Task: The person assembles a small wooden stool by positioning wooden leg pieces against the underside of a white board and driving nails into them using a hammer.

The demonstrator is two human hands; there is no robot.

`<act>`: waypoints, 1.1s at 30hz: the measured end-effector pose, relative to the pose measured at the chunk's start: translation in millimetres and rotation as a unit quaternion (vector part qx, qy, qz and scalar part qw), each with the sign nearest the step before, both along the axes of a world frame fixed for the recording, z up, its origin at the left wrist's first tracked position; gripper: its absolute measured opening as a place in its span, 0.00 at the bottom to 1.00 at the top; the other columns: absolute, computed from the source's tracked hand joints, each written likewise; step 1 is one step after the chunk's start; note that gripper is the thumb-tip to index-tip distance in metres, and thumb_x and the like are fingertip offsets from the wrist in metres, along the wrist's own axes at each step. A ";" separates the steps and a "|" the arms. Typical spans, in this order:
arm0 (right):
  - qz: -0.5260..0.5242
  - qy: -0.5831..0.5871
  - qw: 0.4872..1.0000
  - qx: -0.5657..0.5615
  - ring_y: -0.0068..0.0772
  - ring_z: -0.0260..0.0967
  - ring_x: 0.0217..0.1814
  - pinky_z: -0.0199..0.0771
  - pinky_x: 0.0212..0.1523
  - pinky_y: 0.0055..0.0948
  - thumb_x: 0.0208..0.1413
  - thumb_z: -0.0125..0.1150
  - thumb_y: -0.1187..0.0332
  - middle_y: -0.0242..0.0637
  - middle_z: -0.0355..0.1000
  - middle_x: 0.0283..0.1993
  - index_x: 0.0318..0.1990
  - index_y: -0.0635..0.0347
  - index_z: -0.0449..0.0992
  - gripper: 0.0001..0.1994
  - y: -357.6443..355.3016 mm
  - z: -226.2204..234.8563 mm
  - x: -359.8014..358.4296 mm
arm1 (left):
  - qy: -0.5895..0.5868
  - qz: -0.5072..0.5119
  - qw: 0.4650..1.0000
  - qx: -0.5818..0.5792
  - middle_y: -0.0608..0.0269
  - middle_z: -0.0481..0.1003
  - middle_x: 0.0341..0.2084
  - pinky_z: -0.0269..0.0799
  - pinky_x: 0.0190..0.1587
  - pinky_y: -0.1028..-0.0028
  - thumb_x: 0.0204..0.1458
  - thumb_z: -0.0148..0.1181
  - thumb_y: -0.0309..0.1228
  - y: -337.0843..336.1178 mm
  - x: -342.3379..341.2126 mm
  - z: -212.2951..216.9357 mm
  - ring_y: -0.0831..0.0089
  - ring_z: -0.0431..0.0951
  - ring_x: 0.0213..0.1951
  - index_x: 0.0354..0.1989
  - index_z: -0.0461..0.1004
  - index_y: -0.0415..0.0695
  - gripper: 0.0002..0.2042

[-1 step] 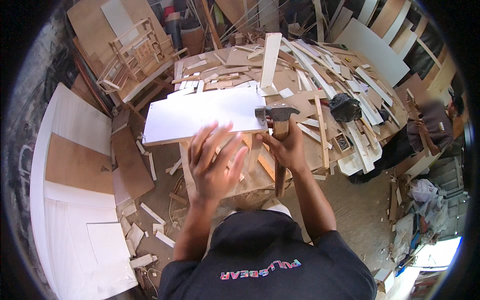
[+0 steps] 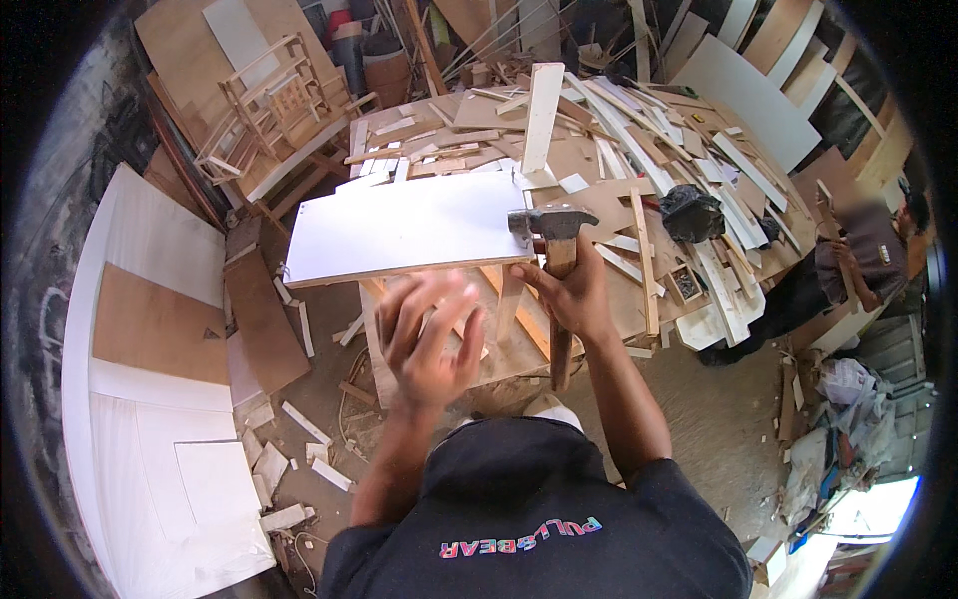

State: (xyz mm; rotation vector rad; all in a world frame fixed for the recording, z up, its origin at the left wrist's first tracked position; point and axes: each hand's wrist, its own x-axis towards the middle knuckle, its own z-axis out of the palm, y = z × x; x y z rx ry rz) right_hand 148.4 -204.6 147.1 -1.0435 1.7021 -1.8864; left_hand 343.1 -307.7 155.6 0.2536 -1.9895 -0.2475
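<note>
My right hand is wrapped round the wooden handle of a claw hammer, whose metal head lies at the right end of a white board. The right thumb reaches to the board's near corner. Just short of the board's front edge, my left hand hangs with loosely bent, spread fingers, slightly blurred, and nothing shows in it. Below the board stand narrow wooden pieces, partly hidden by it. Behind its right end a pale wooden post rises upright.
Wood offcuts cover the worktable, along with a black plastic bag and a small box of nails or screws. Large panels lean at the left beside a slatted wooden frame. Another person is at the right, holding a wood strip.
My left hand has drawn back slightly from the board's front edge, and its fingers are more bent. The right hand and the hammer have hardly moved.
</note>
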 end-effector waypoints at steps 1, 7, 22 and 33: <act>0.000 0.007 1.000 0.011 0.25 0.78 0.53 0.82 0.53 0.31 0.54 0.80 0.74 0.40 0.81 0.51 0.54 0.65 0.74 0.23 -1.1 1.1 -1.0 | 0.020 -0.022 0.998 0.052 0.57 0.82 0.52 0.74 0.60 0.60 0.53 0.74 0.27 5.6 4.8 -20.9 0.57 0.80 0.57 0.54 0.83 0.46 0.18; 0.026 0.060 0.997 -0.043 0.27 0.82 0.44 0.83 0.47 0.32 0.50 0.84 0.68 0.42 0.85 0.45 0.50 0.67 0.75 0.25 -5.8 -12.5 -10.9 | -0.023 -0.027 0.891 0.452 0.51 0.82 0.51 0.77 0.57 0.62 0.57 0.69 0.22 35.2 -38.7 -124.9 0.59 0.82 0.55 0.57 0.78 0.37 0.19; 0.078 0.112 0.991 -0.014 0.22 0.79 0.48 0.83 0.47 0.29 0.53 0.83 0.72 0.44 0.83 0.46 0.48 0.71 0.74 0.22 -4.8 -2.2 -33.3 | 0.052 0.090 0.991 0.086 0.55 0.83 0.42 0.75 0.53 0.68 0.68 0.57 0.29 -22.5 -49.8 82.3 0.67 0.82 0.45 0.46 0.81 0.36 0.09; 0.077 0.102 0.991 -0.031 0.20 0.77 0.43 0.82 0.45 0.28 0.52 0.83 0.73 0.38 0.84 0.43 0.50 0.70 0.77 0.22 -11.4 -12.2 -37.7 | -0.332 0.189 0.923 0.056 0.53 0.80 0.56 0.62 0.70 0.52 0.71 0.48 0.45 -88.4 -105.2 52.3 0.53 0.77 0.61 0.56 0.81 0.46 0.20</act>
